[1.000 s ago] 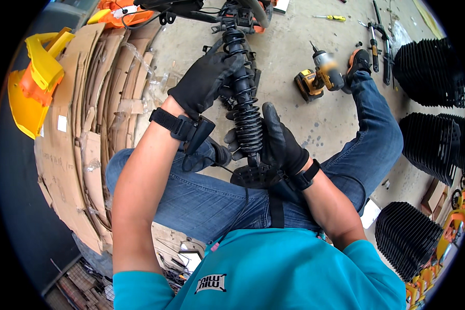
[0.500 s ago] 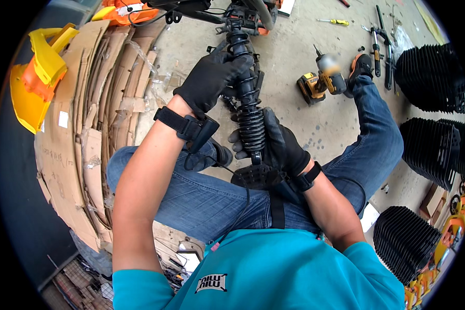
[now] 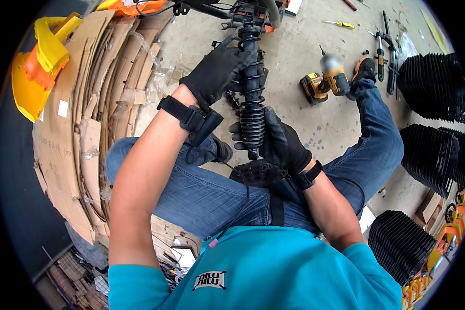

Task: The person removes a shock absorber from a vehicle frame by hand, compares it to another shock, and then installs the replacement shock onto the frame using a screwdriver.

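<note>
A yellow cordless drill [image 3: 325, 80] lies on the concrete floor [image 3: 289, 57] right of the work, black ribbed covers [image 3: 431, 152] stacked beyond, flattened cardboard [image 3: 82, 119] to the left. The black coil-spring shock absorber [image 3: 251, 95] stands upright over the person's lap. The left hand [image 3: 217, 72] closes around its upper coils; the right hand [image 3: 281, 142] grips its lower end, fingers [image 3: 237, 135] wrapped.

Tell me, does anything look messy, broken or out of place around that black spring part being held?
Nothing looks broken. Both gloved hands, left hand and right hand, hold the black coil spring strut upright. The untidy bits: tools such as the yellow drill and a screwdriver lie scattered on the concrete floor, and torn cardboard sheets are piled loosely.
</note>
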A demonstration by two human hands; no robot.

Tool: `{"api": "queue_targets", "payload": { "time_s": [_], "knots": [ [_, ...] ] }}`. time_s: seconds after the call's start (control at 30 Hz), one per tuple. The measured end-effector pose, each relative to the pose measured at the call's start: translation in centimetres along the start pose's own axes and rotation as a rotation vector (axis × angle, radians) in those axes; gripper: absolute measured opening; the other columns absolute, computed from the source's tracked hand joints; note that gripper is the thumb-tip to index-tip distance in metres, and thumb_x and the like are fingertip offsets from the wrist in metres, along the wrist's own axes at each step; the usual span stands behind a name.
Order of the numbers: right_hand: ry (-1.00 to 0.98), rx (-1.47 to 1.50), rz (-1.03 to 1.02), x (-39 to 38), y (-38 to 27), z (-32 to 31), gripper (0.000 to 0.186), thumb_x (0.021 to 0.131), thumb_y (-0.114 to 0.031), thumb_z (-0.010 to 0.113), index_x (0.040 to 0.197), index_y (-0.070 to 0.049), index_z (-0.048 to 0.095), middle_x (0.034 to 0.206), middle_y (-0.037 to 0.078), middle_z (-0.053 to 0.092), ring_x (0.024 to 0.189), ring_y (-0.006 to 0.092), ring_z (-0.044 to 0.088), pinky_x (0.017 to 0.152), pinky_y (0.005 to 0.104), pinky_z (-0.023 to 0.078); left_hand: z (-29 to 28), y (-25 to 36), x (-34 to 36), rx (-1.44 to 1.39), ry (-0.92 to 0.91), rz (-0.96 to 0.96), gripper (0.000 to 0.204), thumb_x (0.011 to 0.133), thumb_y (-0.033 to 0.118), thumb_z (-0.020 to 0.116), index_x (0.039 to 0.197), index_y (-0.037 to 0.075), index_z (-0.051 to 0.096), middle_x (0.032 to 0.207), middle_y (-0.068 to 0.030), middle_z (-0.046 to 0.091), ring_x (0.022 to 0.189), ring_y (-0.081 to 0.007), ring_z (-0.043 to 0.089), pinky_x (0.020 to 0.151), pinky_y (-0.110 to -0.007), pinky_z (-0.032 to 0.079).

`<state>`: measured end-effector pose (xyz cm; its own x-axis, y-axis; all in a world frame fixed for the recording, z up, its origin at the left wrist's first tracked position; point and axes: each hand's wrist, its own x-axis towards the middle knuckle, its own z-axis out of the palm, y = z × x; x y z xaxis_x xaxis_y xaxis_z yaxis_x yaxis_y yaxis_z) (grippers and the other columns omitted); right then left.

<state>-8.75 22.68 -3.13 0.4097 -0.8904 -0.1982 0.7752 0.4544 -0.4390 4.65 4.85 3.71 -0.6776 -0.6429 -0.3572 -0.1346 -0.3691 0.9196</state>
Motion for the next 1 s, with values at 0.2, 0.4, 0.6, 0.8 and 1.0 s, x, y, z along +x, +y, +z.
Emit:
{"api": "queue_targets", "payload": {
  "time_s": [0.2,0.4,0.6,0.8,1.0],
  "knots": [
    [-0.013,0.045,-0.018,0.1,0.2,-0.2,0.063,0.105,-0.052,0.029,0.143,-0.003,0.042,0.130,0.025,0.058,0.114,0.0323,0.062,0.098,0.0465,0.051,0.6,1.2,-0.8,-0.054,-0.023,-0.078,0.040,0.100,0.040,0.057,0.121,0.006,0.058,0.107,-0.0080,0.068,0.096,-0.0208,0.069,0.084,-0.039,0.058],
    [0.042,-0.006,0.014,0.3,-0.1,0.2,0.071,0.103,-0.061,0.028,0.140,-0.004,0.047,0.127,0.023,0.061,0.112,0.0294,0.063,0.096,0.0441,0.052,0.8,0.8,-0.4,-0.128,0.038,-0.079,0.058,0.100,0.058,0.046,0.128,0.009,0.056,0.106,-0.0080,0.067,0.098,-0.0210,0.069,0.085,-0.041,0.058],
    [0.098,-0.007,0.048,0.3,-0.2,0.5,0.077,0.099,-0.068,0.030,0.137,-0.004,0.050,0.123,0.021,0.064,0.108,0.0281,0.065,0.094,0.0425,0.053,1.1,1.1,-0.2,-0.244,0.064,-0.127,0.063,0.100,0.062,0.040,0.131,0.010,0.055,0.110,-0.0075,0.065,0.100,-0.0209,0.068,0.083,-0.042,0.058],
    [0.098,-0.012,0.046,0.3,-0.2,0.2,0.071,0.101,-0.064,0.032,0.137,-0.005,0.050,0.123,0.020,0.063,0.108,0.0275,0.065,0.093,0.0420,0.053,1.1,1.5,-0.6,-0.244,0.022,-0.162,0.051,0.102,0.052,0.047,0.127,0.008,0.057,0.109,-0.0085,0.067,0.098,-0.0205,0.068,0.083,-0.041,0.059],
    [0.124,-0.126,0.024,-0.1,0.0,0.6,0.059,0.105,-0.051,0.037,0.138,-0.004,0.048,0.124,0.018,0.063,0.108,0.0260,0.064,0.094,0.0410,0.052,0.6,0.4,-0.5,-0.123,-0.022,-0.107,0.035,0.103,0.034,0.054,0.121,0.005,0.059,0.105,-0.0065,0.067,0.094,-0.0177,0.068,0.083,-0.038,0.059]
  ]
}}
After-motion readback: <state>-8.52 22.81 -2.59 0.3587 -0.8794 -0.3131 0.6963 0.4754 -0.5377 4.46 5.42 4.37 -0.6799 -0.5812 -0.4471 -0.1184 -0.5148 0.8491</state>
